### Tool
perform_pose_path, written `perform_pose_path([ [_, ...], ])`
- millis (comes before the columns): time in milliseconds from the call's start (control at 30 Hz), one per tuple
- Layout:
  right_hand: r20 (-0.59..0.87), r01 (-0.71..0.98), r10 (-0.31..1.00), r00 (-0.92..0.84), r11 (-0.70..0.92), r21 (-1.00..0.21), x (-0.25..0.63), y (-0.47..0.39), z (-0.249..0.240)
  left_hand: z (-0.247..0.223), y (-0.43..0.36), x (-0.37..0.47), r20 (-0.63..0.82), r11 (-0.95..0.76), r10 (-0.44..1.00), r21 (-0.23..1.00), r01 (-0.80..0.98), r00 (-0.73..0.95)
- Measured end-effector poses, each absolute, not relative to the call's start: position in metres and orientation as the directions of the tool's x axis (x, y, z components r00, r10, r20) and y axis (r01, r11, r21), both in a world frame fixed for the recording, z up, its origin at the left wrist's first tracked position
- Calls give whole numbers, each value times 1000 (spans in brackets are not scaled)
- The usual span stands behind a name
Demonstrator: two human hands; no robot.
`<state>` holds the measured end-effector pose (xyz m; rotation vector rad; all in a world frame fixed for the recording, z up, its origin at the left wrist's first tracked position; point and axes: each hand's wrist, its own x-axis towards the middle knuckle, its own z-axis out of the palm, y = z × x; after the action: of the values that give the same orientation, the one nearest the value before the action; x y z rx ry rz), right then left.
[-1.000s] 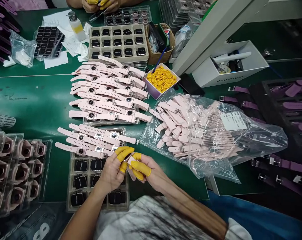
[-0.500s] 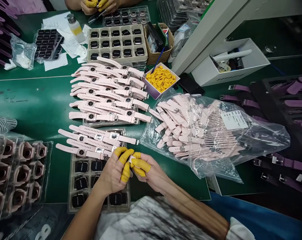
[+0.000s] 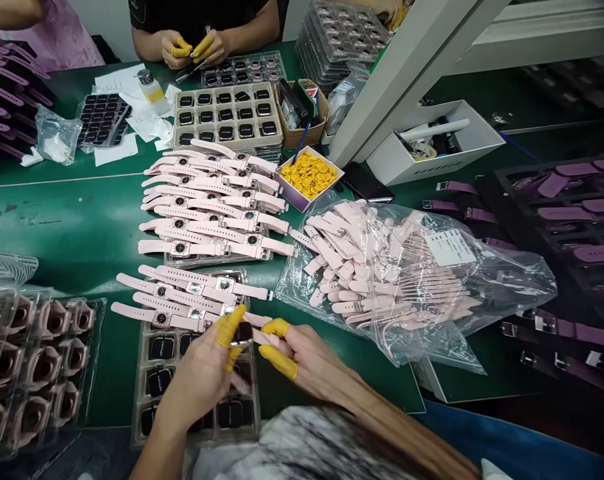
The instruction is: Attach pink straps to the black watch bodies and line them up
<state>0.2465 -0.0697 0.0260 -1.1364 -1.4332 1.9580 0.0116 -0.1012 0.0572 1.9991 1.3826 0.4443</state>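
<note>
My left hand [image 3: 199,367], with yellow finger cots, is closed on a smartwatch [image 3: 243,333] whose dark face is turned up. A pale pink watch strap [image 3: 273,342] runs from its side into my right hand [image 3: 307,353], pinched between thumb and fingers that also wear yellow cots. Whether the strap is fully seated in the case I cannot tell. Below my left hand lies a clear tray [image 3: 141,400] with black watch cases in its pockets. Several watches with pink straps [image 3: 192,288] lie across its far part. Beyond them is a larger layered group of strapped watches [image 3: 212,207].
A clear bag of pink straps [image 3: 382,267] lies at right. Behind it stand a box of yellow finger cots [image 3: 309,175] and a white box [image 3: 432,150]. Purple straps [image 3: 572,213] occupy the far right; trays of pink-strapped watches [image 3: 42,360] sit left. A co-worker's hands [image 3: 195,50] are across the table.
My hands have moved slightly apart, and the dark watch face and pink strap now show between them. The view has tilted up, showing more of the co-worker opposite.
</note>
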Motion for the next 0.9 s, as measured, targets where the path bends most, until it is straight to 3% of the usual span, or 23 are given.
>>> perform_pose_path([
  [67,-246,284,756,-607,-82,-955,257,-64,29,67,-102,-6,-160,-176,928,607,775,336],
  [133,-172,424,708,-685,196,-884,264,-63,31,76,-103,-24,-191,-202,922,504,840,337],
  [233,-229,514,592,-773,373,-773,264,-70,31,87,-108,-46,-257,-228,901,403,886,349],
  [333,-345,578,530,-775,373,-726,257,-79,28,84,-112,-52,-337,-187,872,438,879,354],
  [400,-394,643,555,-732,374,-668,252,-84,25,75,-112,-48,-315,-248,865,408,878,391],
  [467,-396,688,605,-691,380,-618,249,-85,21,63,-112,-41,-217,-336,888,294,895,405],
  [567,-301,670,684,-665,368,-644,257,-77,17,51,-118,-36,21,-356,934,109,928,355],
  [667,-147,682,819,-555,347,-643,279,-53,18,46,-137,-46,143,-359,928,84,930,345],
  [733,-63,779,908,-414,318,-541,298,-30,20,43,-151,-58,58,-401,916,60,914,398],
  [800,-17,894,957,-289,264,-361,314,-6,23,39,-161,-68,-59,-419,907,-16,908,417],
  [900,-57,978,980,-192,186,-98,326,20,25,31,-162,-71,-133,-421,904,-103,901,407],
])
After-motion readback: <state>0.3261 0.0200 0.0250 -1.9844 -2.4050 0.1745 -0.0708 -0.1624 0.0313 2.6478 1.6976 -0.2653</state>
